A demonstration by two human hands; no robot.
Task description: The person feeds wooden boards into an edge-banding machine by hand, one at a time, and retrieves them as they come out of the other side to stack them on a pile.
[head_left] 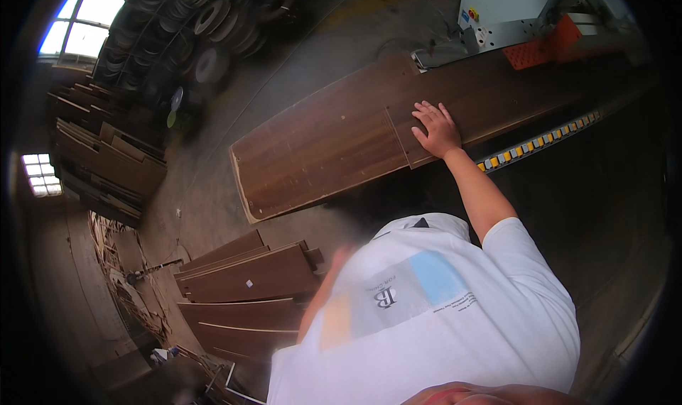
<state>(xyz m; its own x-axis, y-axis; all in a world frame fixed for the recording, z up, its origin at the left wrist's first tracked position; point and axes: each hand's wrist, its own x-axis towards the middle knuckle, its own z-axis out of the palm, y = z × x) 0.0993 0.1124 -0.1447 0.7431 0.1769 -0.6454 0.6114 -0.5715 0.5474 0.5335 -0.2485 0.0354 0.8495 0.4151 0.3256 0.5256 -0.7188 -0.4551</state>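
My right hand (438, 129) lies flat with its fingers spread on a brown wood-grain board (490, 96). This board runs toward the machine at the upper right. Its left edge meets or overlaps another brown board (320, 146), which stretches to the left and has a pale worn edge and small holes near its corners. Smeared by motion, my left hand (342, 254) is low beside my body, near a stack of brown boards (245, 274). Its fingers cannot be made out, nor whether it touches that stack.
A grey machine (497, 39) with an orange part (561, 46) stands at the upper right. A strip of yellow and grey rollers (540, 142) follows the board's near side. More board stacks (110, 153) and racked round discs (213, 14) are at left and far left.
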